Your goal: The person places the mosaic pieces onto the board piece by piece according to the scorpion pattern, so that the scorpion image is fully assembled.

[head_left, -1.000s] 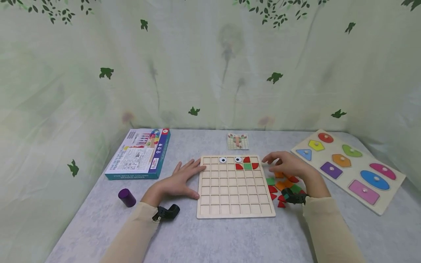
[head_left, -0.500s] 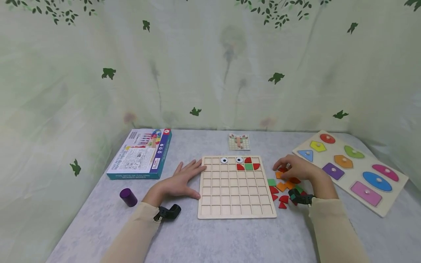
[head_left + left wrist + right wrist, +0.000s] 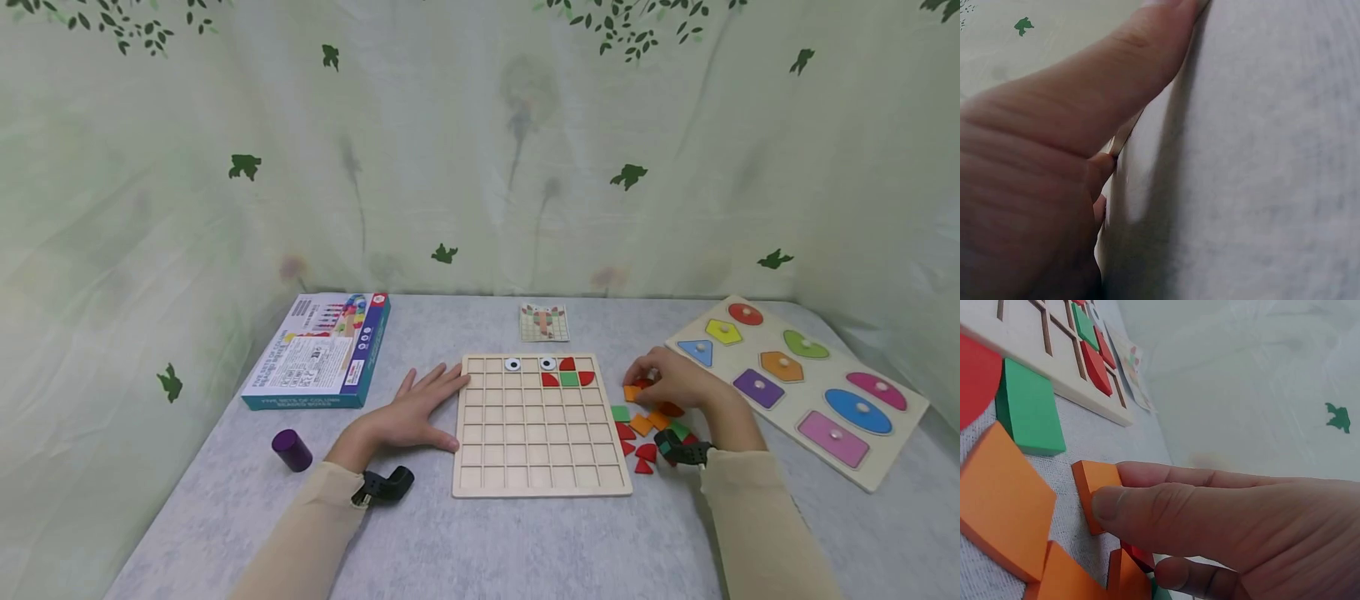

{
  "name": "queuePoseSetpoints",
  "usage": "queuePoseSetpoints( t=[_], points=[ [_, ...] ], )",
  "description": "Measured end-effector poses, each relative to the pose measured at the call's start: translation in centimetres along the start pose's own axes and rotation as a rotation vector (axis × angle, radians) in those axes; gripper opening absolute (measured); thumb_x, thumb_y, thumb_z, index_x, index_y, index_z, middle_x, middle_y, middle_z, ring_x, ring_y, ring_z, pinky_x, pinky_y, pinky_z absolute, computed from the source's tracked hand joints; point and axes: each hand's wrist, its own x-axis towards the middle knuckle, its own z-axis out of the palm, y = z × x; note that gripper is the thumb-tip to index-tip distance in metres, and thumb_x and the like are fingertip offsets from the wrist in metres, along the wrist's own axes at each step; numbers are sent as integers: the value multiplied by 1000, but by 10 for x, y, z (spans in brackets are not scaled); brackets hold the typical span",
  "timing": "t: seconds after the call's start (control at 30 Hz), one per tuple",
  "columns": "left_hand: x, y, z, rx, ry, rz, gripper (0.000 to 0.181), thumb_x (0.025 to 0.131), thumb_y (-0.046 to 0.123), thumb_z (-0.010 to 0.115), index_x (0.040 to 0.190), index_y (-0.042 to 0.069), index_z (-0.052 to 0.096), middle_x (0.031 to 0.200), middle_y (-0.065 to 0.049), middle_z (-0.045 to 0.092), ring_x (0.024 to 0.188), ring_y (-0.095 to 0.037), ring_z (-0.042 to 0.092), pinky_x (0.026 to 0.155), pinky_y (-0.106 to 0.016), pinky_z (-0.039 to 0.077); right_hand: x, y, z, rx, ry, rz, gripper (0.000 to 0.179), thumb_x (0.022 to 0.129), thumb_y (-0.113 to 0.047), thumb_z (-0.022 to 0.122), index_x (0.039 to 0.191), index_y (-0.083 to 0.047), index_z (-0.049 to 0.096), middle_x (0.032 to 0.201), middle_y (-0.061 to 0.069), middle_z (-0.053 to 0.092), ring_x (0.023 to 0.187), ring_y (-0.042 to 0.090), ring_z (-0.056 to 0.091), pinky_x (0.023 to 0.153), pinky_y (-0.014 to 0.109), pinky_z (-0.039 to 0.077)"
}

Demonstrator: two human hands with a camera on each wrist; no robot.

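Observation:
A wooden grid board lies at the middle of the table. Near its top it bears two round eye pieces, several red quarter-round tiles and a green square tile. My left hand rests with spread fingers at the board's left edge, thumb along the lower part of that side. Right of the board, my right hand pinches an orange square tile between thumb and index finger. Loose orange tiles, a green tile and red pieces lie close around it, some hidden under the hand.
A small pattern card lies behind the board. At the right is a shape puzzle board with knobbed pieces. To the left lie a flat box and a purple cylinder. A printed curtain stands behind the table.
My right hand has moved away from the board's upper right corner, rightward and down to the loose tiles, and now pinches an orange one. The left hand stays in place.

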Motion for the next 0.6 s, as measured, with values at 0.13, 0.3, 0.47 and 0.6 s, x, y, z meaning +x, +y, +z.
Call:
queuePoseSetpoints(
  t=[0.13, 0.3, 0.47, 0.6],
  points=[
    [-1, 2, 0, 11, 13, -2, 106, 77, 51, 81, 160, 16, 25, 170, -7, 13, 157, -36, 3, 121, -65, -10, 2, -4, 1, 4, 8, 27, 18, 87, -18, 76, 105, -14, 72, 117, 14, 58, 104, 28, 51, 88, 41, 55],
    [0, 3, 0, 14, 12, -21, 107, 76, 52, 82, 160, 18, 25, 170, -5, 12, 158, -34, 2, 122, -63, -10, 3, -8, 4, -4, 20, 40, 20, 86, -18, 77, 104, -14, 71, 118, 14, 59, 104, 28, 53, 89, 42, 55],
    [0, 2, 0, 8, 7, -17, 106, 77, 53, 81, 160, 18, 25, 170, -4, 12, 158, -33, 1, 122, -63, -11, 5, -10, 6, -14, 20, 32, 21, 86, -18, 77, 103, -14, 67, 110, 10, 63, 99, 25, 56, 85, 39, 56],
    [0, 1, 0, 3, 1, -22, 97, 83, 53, 75, 160, 20, 26, 170, -3, 11, 158, -32, 1, 122, -62, -11, 7, -11, 7, 19, 10, 14, 19, 88, -18, 76, 102, -13, 65, 103, 7, 65, 94, 23, 57, 80, 33, 54]
  ],
)
